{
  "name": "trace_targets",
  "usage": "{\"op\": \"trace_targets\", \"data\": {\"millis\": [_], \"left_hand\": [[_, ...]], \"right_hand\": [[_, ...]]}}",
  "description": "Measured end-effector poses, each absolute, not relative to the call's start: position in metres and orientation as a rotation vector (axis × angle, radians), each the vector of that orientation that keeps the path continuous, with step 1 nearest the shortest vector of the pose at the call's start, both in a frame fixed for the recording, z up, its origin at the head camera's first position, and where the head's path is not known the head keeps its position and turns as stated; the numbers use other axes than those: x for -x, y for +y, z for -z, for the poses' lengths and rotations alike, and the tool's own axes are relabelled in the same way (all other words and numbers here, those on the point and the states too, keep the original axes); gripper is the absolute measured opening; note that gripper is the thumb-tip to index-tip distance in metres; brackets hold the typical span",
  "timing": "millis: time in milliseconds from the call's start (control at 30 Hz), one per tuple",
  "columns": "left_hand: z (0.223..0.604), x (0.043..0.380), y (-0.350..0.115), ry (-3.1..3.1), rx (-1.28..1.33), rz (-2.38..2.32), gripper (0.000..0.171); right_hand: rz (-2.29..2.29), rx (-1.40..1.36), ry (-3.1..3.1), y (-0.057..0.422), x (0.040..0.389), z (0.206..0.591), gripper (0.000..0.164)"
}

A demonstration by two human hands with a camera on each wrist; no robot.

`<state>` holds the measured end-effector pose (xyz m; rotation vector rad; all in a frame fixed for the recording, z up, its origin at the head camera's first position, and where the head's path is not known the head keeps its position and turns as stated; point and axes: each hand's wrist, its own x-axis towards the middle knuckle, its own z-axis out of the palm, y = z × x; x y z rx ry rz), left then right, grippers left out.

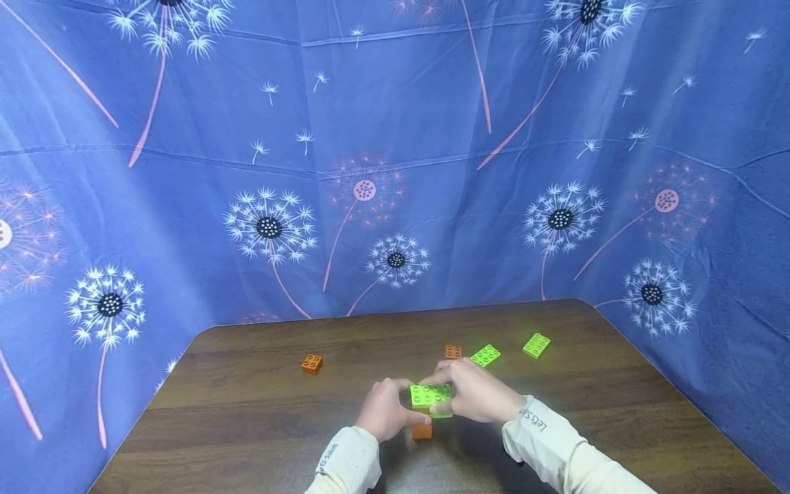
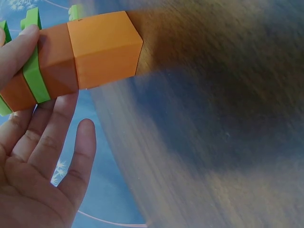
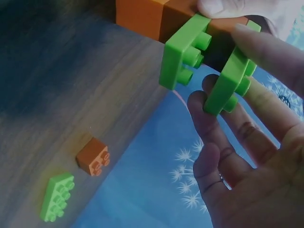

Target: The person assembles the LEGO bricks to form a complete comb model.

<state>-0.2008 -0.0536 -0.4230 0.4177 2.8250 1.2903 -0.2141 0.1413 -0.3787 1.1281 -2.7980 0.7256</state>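
Near the front middle of the table stands a stack of toy building bricks, its orange bottom brick [image 2: 107, 50] lowest. Above that come a second orange brick [image 2: 58, 59], a thin green brick [image 3: 183, 54] that juts out to the right, and another orange brick [image 3: 225, 38]. A thin green brick [image 1: 430, 395] with studs tops the stack. My left hand [image 1: 385, 409] grips the stack from the left, thumb on the near side and fingers behind. From the right, my right hand [image 1: 472, 390] pinches the top green brick between thumb and fingers.
A loose orange brick [image 1: 312, 363] lies on the wooden table [image 1: 247, 412] to the left. Behind my right hand are another orange brick [image 1: 453, 351] and a thin green brick [image 1: 485, 355]. Farther right lies one more green brick [image 1: 536, 345]. A blue patterned cloth [image 1: 432, 206] hangs behind the table.
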Motion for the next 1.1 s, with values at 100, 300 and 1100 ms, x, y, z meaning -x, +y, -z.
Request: {"op": "trace_targets", "data": {"millis": [100, 300, 1100], "left_hand": [[0.424, 0.201, -0.054, 2.829, -0.407, -1.288, 0.049], [0.424, 0.201, -0.054, 2.838, -0.416, -1.274, 0.049], [0.424, 0.198, -0.052, 2.944, -0.476, -1.166, 0.060]], "right_hand": [[-0.752, -1.150, -2.782, 0.142, 0.215, 0.382, 0.039], [-0.823, -1.165, -2.723, 0.145, 0.214, 0.390, 0.038], [-1.121, -0.902, -2.818, 0.195, 0.237, 0.410, 0.056]]}}
